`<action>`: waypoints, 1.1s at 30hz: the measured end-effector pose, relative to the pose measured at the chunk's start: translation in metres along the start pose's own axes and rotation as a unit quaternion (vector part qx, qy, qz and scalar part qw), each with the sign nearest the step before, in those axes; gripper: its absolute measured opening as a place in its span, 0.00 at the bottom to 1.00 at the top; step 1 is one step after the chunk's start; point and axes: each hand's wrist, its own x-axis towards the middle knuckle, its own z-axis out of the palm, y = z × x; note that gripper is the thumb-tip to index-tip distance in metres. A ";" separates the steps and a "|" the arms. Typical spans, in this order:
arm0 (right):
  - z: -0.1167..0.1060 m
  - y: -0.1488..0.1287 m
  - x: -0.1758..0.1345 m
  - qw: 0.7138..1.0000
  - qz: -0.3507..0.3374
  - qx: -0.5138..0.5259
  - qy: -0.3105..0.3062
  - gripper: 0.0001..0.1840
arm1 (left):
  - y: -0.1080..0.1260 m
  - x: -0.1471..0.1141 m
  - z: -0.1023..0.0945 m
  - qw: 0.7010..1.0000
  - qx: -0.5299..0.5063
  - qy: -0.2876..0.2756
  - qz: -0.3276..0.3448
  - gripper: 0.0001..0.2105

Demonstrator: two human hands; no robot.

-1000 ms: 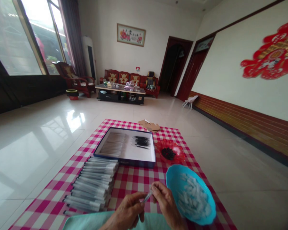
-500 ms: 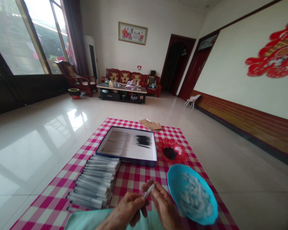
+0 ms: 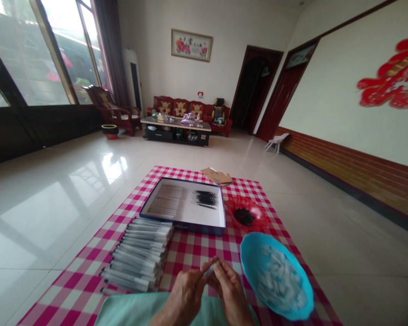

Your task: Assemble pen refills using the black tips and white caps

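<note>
My left hand [image 3: 187, 290] and my right hand [image 3: 228, 286] meet at the table's near edge, both closed on one slim pen [image 3: 210, 270]. Its pale end shows between my fingertips; the rest is hidden by the fingers. To the left lies a stack of pens [image 3: 139, 253] with clear barrels, whitish caps and dark ends. On the right, a blue scalloped bowl [image 3: 246, 262] holds many whitish translucent pen caps [image 3: 282, 276]. Beyond my hands sits a shallow box [image 3: 187, 223] with clear tubes [image 3: 166, 201] on its left and thin black-tipped refills [image 3: 206, 198] on its right.
A red flower-shaped dish [image 3: 261, 213] with small black pieces [image 3: 244, 216] stands behind the blue bowl. Flattened brown cardboard [image 3: 217, 176] lies at the far edge of the checked tablecloth [image 3: 187, 246]. Green cloth [image 3: 132, 310] is below my wrists. A coffee table [image 3: 175, 131] and sofa stand farther off.
My hands have drawn closer together, and the right fingers now close over the pen's pale end, which showed more before. The whole view has shifted slightly.
</note>
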 end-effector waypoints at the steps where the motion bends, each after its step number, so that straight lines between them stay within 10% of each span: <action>1: 0.000 0.000 0.000 1.000 0.000 0.001 -0.002 0.11 | -0.002 -0.001 0.002 1.000 0.017 0.014 0.019 0.17; 7: -0.003 0.003 0.002 1.000 0.003 -0.006 -0.001 0.12 | -0.015 -0.006 0.009 0.986 0.123 0.024 0.106 0.14; 22: -0.007 0.012 0.005 0.999 0.010 0.017 0.041 0.12 | -0.012 0.000 0.013 0.968 0.242 -0.051 0.052 0.18; 33: -0.011 0.028 0.020 0.986 0.088 0.065 0.129 0.47 | 0.001 -0.007 -0.048 0.966 0.251 -0.047 0.041 0.11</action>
